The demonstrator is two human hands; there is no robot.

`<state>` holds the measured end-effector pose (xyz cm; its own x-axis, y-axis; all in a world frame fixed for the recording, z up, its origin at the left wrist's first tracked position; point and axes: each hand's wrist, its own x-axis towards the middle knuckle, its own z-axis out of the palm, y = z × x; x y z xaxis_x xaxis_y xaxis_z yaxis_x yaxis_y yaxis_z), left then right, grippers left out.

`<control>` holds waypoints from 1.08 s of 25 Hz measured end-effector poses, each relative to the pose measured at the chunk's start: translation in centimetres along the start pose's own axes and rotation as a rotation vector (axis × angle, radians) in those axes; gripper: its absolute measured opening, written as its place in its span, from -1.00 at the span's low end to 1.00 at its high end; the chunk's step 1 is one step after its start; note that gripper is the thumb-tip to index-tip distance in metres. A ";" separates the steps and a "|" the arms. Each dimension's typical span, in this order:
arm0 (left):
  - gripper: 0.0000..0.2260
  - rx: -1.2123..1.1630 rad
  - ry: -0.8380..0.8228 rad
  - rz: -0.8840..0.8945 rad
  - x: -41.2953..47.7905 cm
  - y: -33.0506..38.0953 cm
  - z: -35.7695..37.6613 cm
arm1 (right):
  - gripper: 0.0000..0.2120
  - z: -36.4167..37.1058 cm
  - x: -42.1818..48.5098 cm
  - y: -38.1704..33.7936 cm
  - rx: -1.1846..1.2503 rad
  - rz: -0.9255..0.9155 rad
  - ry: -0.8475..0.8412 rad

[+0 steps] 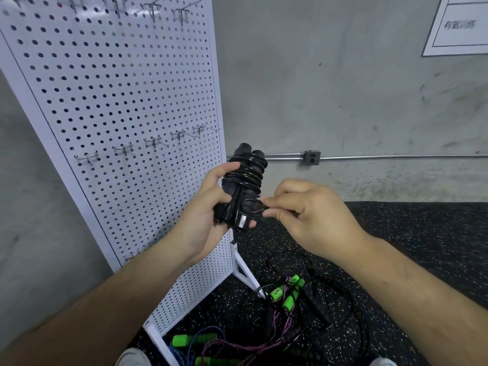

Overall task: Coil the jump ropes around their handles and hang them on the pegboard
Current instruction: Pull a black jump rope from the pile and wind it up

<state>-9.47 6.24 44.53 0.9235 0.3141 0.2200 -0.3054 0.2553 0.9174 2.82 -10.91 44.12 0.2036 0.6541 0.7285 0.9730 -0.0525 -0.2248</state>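
- Black jump rope: its two handles are bunched side by side and upright, with the cord wound round the upper half in several turns. The bundle is held in mid-air in front of the chest.
- Left hand: grips the lower half of the handles, thumb on the near side and fingers curled round the far side. The handle ends stick out just below the palm.
- Right hand: thumb and forefinger pinch a small cord loop just right of the bundle, level with the left-hand grip. The other fingers are curled in.
- The cord loop runs from the pinch back to the handles, and strands of cord lie lengthwise down the near face of the handles.
- Pegboard: white and perforated, it stands behind and left of the grip, its right edge just behind the bundle. One row of metal hooks sits left of the grip at about the height of the handle tops. A second row is far above.
- Loose jump ropes: a tangled pile well below the grip on the speckled black floor, by the pegboard foot. It includes green handles, purple cord and a black beaded handle.
- Grey wall beyond the grip, with a wall outlet on a conduit to the right of the handle tops.
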 end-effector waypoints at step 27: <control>-0.41 -0.041 -0.100 -0.011 -0.6 -1.2 0.0 | -0.94 2.6 0.3 -2.9 0.355 0.302 0.142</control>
<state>-9.63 5.78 43.29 0.9448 0.2186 0.2439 -0.3025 0.2965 0.9059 -0.19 -8.63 43.29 0.5080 0.5389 0.6719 0.7759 0.0524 -0.6287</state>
